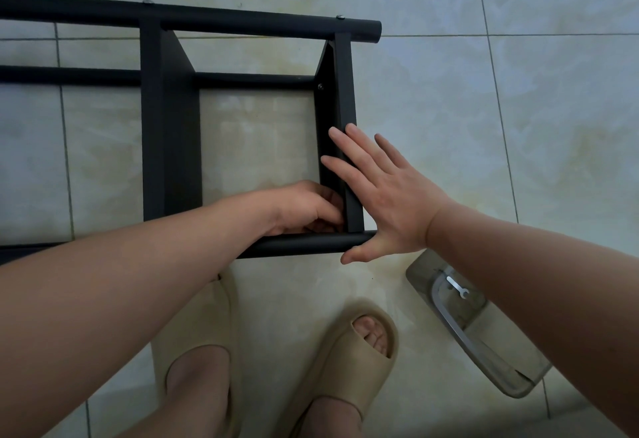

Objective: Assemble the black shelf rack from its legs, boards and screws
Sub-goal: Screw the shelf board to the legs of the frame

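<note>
Your black metal shelf rack (169,161) lies on its side on the floor, just in front of your feet and running out of view to the left. Its legs are round black tubes running left to right: the far leg (242,21) carries two silver screw heads (148,1) on its top, and the near leg (304,244) passes under your left forearm. Two flat black boards cross between them, seen edge-on: the left board (162,92) and the right board (340,92), which has a dark screw (320,86) in its inner face near a middle tube.

Your left hand (304,209) is tucked into the inner corner where the right board meets the near leg, with its fingers curled against the board. Whether they pinch anything there you cannot tell, since the corner is hidden. Your right hand (383,202) lies flat against the outer side of the right board, fingers straight and spread, the thumb down by the right end of the near leg.

Beige foam slide sandals (349,344) are on your feet, near the rack. To the right, under your right forearm, a translucent grey plastic piece (501,368) with a curved silver strip lies on the floor, and a small flat silver spanner (458,287) rests on it. The floor (518,126) is pale glossy tile with thin grey grout lines.
</note>
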Demonstrator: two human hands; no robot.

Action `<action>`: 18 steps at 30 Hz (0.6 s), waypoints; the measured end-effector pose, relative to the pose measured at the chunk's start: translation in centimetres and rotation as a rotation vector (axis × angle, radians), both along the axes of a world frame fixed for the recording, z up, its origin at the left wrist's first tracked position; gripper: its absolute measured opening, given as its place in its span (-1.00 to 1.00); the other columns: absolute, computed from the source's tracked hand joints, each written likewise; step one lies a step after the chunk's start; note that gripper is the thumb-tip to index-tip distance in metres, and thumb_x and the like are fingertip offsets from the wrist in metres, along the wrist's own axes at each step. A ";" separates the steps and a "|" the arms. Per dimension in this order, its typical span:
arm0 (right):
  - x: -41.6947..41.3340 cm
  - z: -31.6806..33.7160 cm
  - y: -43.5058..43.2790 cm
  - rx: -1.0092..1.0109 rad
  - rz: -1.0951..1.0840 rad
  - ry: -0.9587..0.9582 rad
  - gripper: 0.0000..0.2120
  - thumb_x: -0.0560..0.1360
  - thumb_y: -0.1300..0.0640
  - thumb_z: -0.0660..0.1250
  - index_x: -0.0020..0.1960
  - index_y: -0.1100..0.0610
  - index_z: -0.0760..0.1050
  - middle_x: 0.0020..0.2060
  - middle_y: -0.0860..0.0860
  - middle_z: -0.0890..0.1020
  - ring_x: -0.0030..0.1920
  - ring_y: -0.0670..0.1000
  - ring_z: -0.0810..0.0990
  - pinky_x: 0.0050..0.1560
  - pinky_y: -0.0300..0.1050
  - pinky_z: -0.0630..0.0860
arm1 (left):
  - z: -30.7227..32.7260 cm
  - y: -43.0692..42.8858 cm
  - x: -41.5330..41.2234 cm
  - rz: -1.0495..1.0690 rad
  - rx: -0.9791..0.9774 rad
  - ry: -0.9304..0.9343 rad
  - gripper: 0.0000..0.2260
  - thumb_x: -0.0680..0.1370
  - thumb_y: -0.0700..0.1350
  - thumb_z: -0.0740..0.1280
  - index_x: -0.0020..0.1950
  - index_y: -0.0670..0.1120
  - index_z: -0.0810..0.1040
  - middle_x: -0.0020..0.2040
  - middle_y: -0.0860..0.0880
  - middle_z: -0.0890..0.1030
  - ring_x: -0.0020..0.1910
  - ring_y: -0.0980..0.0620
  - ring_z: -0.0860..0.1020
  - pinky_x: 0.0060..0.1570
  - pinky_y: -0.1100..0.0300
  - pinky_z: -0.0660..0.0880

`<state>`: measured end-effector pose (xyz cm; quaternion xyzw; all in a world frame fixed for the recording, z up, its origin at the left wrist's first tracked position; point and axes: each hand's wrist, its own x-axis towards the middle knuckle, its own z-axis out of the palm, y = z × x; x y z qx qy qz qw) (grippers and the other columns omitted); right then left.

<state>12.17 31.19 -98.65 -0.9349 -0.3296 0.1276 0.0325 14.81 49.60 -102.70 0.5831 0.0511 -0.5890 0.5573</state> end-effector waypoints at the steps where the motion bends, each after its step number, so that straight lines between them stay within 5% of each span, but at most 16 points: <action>1: 0.0 0.0 0.0 -0.001 0.000 0.000 0.22 0.28 -0.67 0.09 0.61 0.21 0.13 0.64 0.20 -0.02 0.64 0.21 -0.09 0.56 0.32 0.08 | 0.0 0.0 0.0 0.019 -0.020 0.022 -0.86 0.51 -0.40 0.32 -0.05 -0.19 0.55 -0.26 -0.08 0.56 -0.29 -0.01 0.54 -0.17 0.16 0.47; 12: 0.0 0.0 0.0 0.007 -0.003 0.001 0.21 0.28 -0.66 0.10 0.61 0.21 0.14 0.64 0.20 -0.02 0.64 0.21 -0.09 0.55 0.32 0.09 | 0.5 0.1 0.0 -0.034 0.034 -0.050 -0.91 0.52 -0.35 0.34 -0.13 -0.19 0.59 -0.37 -0.03 0.57 -0.36 0.04 0.52 -0.32 0.26 0.44; 18: 0.0 0.0 0.0 0.008 0.000 -0.005 0.21 0.29 -0.67 0.08 0.61 0.21 0.13 0.64 0.20 -0.01 0.64 0.21 -0.09 0.56 0.32 0.09 | 0.6 0.0 0.1 -0.008 -0.020 0.036 -0.88 0.52 -0.36 0.30 0.01 -0.24 0.57 -0.15 -0.18 0.56 -0.17 -0.08 0.54 -0.12 0.12 0.47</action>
